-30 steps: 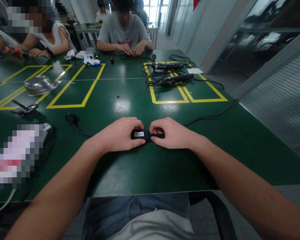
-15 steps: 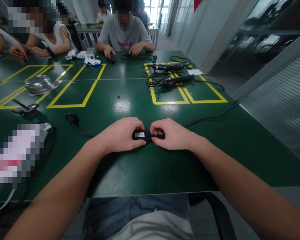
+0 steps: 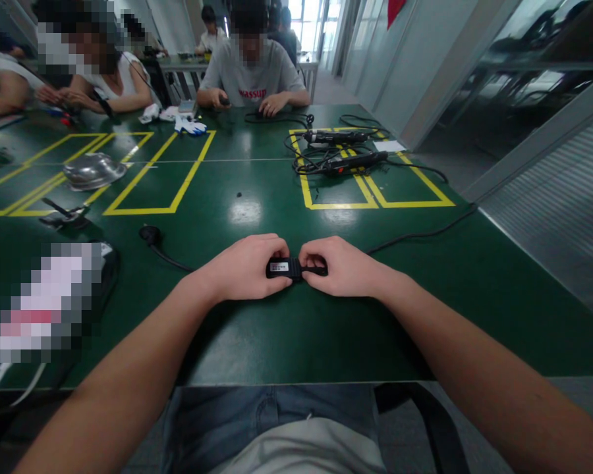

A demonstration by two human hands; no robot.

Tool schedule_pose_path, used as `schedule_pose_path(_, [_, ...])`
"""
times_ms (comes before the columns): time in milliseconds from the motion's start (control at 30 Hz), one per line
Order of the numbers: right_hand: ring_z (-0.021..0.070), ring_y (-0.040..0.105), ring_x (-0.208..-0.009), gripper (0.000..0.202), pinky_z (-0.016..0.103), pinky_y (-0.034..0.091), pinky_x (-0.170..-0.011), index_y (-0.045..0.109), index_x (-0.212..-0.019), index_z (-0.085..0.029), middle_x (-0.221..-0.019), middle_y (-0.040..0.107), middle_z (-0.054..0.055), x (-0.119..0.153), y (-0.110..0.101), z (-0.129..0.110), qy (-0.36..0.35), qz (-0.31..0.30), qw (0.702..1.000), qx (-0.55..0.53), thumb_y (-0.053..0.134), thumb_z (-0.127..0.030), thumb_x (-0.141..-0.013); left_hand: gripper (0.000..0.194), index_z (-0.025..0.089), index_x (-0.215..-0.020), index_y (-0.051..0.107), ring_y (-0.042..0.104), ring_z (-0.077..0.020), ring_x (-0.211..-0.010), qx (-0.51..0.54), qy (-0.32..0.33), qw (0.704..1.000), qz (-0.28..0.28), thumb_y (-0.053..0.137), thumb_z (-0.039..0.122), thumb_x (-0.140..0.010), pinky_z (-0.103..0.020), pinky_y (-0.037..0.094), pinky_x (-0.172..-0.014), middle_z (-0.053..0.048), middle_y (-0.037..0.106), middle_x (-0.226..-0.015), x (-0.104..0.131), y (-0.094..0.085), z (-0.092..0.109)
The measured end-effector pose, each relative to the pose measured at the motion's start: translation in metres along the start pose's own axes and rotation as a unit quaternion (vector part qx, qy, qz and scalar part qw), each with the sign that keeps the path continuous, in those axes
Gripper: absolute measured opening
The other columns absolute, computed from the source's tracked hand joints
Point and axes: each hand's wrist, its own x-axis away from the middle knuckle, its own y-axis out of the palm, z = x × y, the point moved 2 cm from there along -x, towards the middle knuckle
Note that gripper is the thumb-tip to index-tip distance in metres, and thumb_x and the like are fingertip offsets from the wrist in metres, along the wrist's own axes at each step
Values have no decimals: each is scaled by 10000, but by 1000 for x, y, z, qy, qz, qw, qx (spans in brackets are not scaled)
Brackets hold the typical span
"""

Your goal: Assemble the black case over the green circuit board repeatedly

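Observation:
Just in front of me, a small black power adapter with a white label lies low over the green table. My left hand is closed around its left end, thumb at the near side and fingers at the far side. Against its right end, my right hand pinches a short black cable end between thumb and fingers. Whether this end is fully seated in the adapter I cannot tell. A black plug lies to the left, its cord running behind my left hand. Another black cord runs from behind my right hand toward the table's right edge.
Two black corded tools lie inside yellow tape outlines at the far right. A metal bowl and a dark metal piece sit left. A power strip is partly blurred out at near left. Co-workers sit across the table.
The view has shifted slightly, so things appear a little farther right. My hands keep the same hold. The co-worker opposite has raised one hand with a small dark object.

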Motion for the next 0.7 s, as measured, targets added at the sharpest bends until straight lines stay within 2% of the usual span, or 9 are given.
schedule_pose_path(300, [148,537,-653,148,291,344,-636,582,-755,-214,-712,620,-14,-1,1,0,0,10,1000,-3,709,-197,-830,259,183,-1032,702,686,-232,-850,41,0,999,28,704,418,-921,-354,510,-783,-67,748,-973,1,-7,0])
schedule_pose_path(500, [147,555,-669,95,289,375,-669,639,-812,-202,-732,630,-13,0,2,0,-2,9,1000,-11,719,-161,-844,369,159,-1230,731,697,-317,-1133,-9,-53,993,104,667,413,-971,-470,551,-1046,-133,742,-1203,-2,-9,-14])
schedule_pose_path(700, [147,552,-671,122,295,374,-666,624,-802,-205,-735,626,-15,0,2,0,0,8,1000,-4,729,-170,-853,387,162,-1326,748,685,-339,-1243,-39,-92,993,59,691,329,-981,-506,537,-1140,-136,752,-1319,-7,0,-26])
